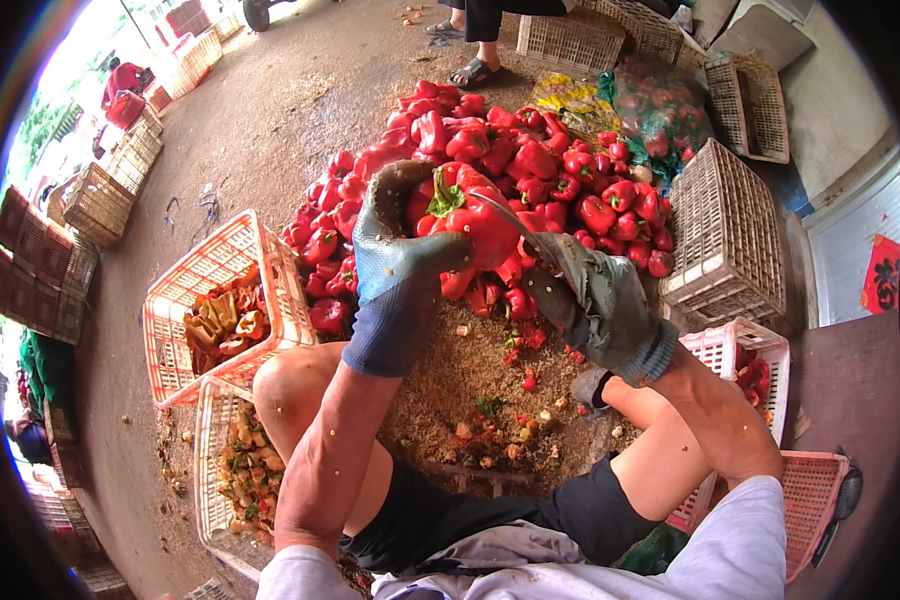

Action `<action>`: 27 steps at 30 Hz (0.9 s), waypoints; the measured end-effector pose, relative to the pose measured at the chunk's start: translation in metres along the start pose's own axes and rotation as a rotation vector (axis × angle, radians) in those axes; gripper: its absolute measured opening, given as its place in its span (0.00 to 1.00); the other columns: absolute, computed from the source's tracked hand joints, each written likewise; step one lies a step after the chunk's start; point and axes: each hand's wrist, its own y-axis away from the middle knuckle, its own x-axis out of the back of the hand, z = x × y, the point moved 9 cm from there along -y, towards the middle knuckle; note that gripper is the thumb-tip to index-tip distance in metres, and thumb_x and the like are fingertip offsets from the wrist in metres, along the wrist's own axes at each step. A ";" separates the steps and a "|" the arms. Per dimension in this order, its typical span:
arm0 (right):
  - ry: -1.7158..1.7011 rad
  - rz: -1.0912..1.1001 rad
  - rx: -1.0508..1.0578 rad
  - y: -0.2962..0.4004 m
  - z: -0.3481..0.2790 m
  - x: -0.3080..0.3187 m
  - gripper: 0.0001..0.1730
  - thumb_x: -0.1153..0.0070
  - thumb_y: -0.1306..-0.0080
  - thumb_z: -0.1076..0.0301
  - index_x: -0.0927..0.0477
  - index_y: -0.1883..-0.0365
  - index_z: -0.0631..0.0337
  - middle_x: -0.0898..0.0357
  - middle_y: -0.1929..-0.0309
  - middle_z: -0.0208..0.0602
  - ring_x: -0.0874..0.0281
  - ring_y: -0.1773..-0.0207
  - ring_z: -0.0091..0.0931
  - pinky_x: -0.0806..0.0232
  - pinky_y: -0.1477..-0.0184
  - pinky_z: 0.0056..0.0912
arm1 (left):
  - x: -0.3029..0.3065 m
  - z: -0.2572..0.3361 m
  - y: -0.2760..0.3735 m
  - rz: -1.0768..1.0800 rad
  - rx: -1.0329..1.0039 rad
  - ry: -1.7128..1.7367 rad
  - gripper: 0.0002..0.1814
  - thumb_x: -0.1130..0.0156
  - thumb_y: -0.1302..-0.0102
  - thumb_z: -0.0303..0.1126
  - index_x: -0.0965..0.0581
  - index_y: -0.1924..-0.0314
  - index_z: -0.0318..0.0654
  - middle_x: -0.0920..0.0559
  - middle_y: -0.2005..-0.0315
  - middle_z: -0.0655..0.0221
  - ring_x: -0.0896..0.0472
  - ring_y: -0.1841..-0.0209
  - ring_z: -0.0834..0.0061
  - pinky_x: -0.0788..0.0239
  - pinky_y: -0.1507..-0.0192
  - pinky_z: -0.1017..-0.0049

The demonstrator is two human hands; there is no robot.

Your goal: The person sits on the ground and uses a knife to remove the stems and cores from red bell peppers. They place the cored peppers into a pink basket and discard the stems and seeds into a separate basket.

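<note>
My left hand (399,274), in a blue coated work glove, grips a red bell pepper (487,231) with its green stem facing up. My right hand (611,300) wears a worn grey-green glove and is closed around a knife. The knife's thin blade (511,217) lies against the right side of this pepper; the handle is hidden in the glove. Just beyond both hands spreads a large heap of red bell peppers (532,160) on the ground. Beneath them, pepper scraps (521,435) and many pale seeds litter the floor between my knees.
An orange-white plastic crate (171,341) with pepper pieces stands at left, beside a pale crate (208,480) of cut cores. Right are a stacked crate (724,225) and a white crate (776,360) holding red peppers. Beyond the heap are a green mesh sack (664,105) and a person's sandalled foot (476,71).
</note>
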 end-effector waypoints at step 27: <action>-0.120 -0.004 0.080 0.019 0.001 -0.027 0.15 0.39 0.28 0.69 0.21 0.45 0.62 0.15 0.60 0.44 0.14 0.65 0.41 0.23 0.66 0.41 | 0.000 0.002 0.019 -0.116 0.209 0.217 0.34 0.40 0.56 0.09 0.22 0.45 0.35 0.18 0.47 0.60 0.18 0.45 0.63 0.24 0.40 0.66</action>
